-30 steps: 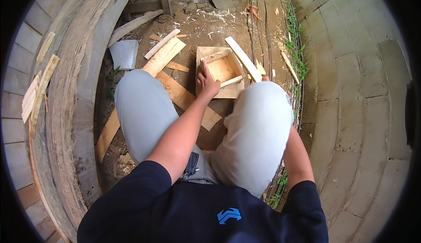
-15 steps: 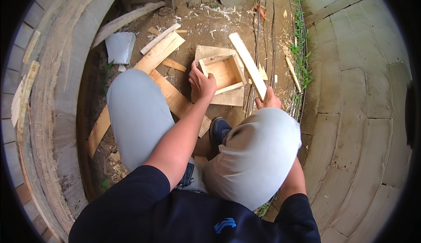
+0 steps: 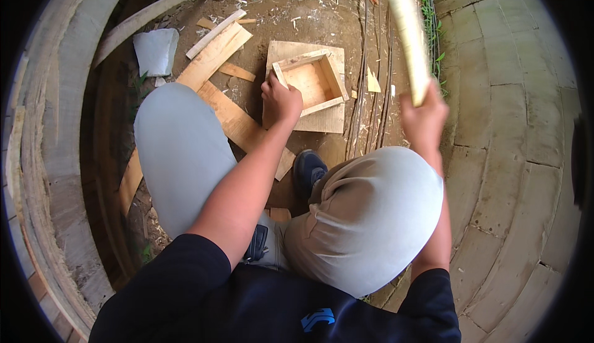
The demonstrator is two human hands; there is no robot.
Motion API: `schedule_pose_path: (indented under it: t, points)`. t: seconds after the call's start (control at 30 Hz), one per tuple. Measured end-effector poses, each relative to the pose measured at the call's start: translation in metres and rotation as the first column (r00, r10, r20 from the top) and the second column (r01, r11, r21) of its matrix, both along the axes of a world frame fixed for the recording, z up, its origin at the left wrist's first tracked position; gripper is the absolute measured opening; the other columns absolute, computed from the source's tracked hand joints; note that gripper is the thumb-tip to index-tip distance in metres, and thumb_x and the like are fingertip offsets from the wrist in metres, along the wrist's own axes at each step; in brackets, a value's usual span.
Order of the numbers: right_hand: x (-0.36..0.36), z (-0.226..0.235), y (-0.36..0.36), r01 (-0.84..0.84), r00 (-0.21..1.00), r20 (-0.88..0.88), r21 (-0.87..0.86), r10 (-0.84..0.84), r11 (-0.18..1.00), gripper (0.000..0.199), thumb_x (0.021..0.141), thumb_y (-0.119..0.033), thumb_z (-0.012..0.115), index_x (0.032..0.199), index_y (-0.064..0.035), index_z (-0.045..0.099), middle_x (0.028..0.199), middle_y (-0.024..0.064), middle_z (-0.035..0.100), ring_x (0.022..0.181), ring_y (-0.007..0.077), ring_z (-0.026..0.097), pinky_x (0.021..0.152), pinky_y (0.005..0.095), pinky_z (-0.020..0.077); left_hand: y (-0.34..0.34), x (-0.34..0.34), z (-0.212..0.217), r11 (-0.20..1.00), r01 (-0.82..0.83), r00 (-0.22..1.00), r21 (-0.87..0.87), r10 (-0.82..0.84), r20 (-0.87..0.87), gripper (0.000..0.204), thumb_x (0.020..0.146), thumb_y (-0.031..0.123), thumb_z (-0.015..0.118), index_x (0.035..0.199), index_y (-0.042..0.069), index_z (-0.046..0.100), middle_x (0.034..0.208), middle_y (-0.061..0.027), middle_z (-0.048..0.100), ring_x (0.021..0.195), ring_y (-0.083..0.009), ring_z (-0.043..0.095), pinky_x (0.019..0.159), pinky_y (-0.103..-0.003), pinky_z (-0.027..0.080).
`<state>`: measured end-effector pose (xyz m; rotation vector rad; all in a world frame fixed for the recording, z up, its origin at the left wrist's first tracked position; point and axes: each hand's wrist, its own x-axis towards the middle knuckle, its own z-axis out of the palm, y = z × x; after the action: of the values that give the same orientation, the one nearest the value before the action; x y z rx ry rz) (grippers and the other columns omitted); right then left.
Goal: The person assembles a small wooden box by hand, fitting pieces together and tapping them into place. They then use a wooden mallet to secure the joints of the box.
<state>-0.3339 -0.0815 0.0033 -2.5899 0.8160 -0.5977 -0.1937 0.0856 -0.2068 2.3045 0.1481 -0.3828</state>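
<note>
I crouch over a small open wooden box frame (image 3: 312, 80) that rests on a square board (image 3: 322, 120) on the dirt. My left hand (image 3: 279, 100) grips the frame's near left corner. My right hand (image 3: 424, 117) is closed around a long pale wooden strip (image 3: 405, 30), raised upright and blurred, to the right of the box. My knees in grey trousers fill the middle of the view.
Several loose planks (image 3: 216, 46) lie on the dirt to the left of the box, with a grey flat stone (image 3: 154, 51) beyond them. A curved wooden plank wall (image 3: 55, 157) runs along the left. Paving slabs (image 3: 513, 126) lie to the right, past thin rods (image 3: 362, 64) and grass.
My right hand picked up the long strip that lay beside the box and lifted it upright. My left hand shifted from inside the frame to its near left corner.
</note>
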Motion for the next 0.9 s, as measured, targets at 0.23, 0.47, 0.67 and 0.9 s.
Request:
schedule_pose_path:
  t: [0.23, 0.47, 0.67, 0.9]
  points:
    - [-0.024, -0.070, 0.000, 0.308, 0.931, 0.201, 0.009, -0.304, 0.951, 0.034, 0.089, -0.004, 0.065, 0.119, 0.0021, 0.051, 0.090, 0.0179, 0.065, 0.073, 0.0277, 0.066, 0.070, 0.0395, 0.0578, -0.011, -0.004, 0.011, 0.999, 0.039, 0.999, 0.035, -0.038, -0.032, 0.061, 0.094, 0.018, 0.060, 0.151, 0.011, 0.039, 0.143, -0.0181, 0.049, 0.129, -0.0371, 0.052, 0.107, -0.048, 0.046]
    - [-0.011, -0.029, -0.002, 0.077, 0.993, -0.091, 0.009, -0.076, 0.997, 0.024, 0.084, -0.002, 0.067, 0.104, 0.0024, 0.055, 0.082, 0.0230, 0.073, 0.071, 0.0298, 0.076, 0.061, 0.0398, 0.0621, -0.001, -0.001, 0.005, 0.999, 0.049, 0.998, 0.018, -0.049, 0.033, 0.059, 0.091, 0.017, 0.062, 0.147, 0.010, 0.043, 0.142, -0.0170, 0.050, 0.129, -0.0365, 0.052, 0.107, -0.048, 0.045]
    - [-0.034, -0.077, 0.013, 0.124, 0.980, 0.165, -0.054, -0.113, 0.991, 0.032, 0.086, -0.005, 0.068, 0.113, 0.0054, 0.052, 0.077, 0.0196, 0.068, 0.072, 0.0292, 0.073, 0.061, 0.0385, 0.0592, -0.010, -0.004, 0.012, 0.999, 0.046, 0.999, 0.006, -0.046, 0.020, 0.061, 0.089, 0.014, 0.064, 0.147, 0.007, 0.044, 0.141, -0.0194, 0.050, 0.128, -0.0392, 0.052, 0.109, -0.047, 0.042]
    - [-0.014, -0.053, 0.022, 0.146, 0.987, -0.065, -0.024, -0.147, 0.989, 0.018, 0.087, -0.002, 0.068, 0.099, 0.0005, 0.054, 0.082, 0.0241, 0.072, 0.070, 0.0286, 0.075, 0.057, 0.0386, 0.0621, -0.003, 0.001, -0.018, 0.997, 0.051, 0.981, -0.061, -0.038, 0.190, 0.059, 0.088, 0.008, 0.063, 0.144, 0.001, 0.044, 0.145, -0.0222, 0.049, 0.134, -0.0390, 0.049, 0.113, -0.047, 0.040]
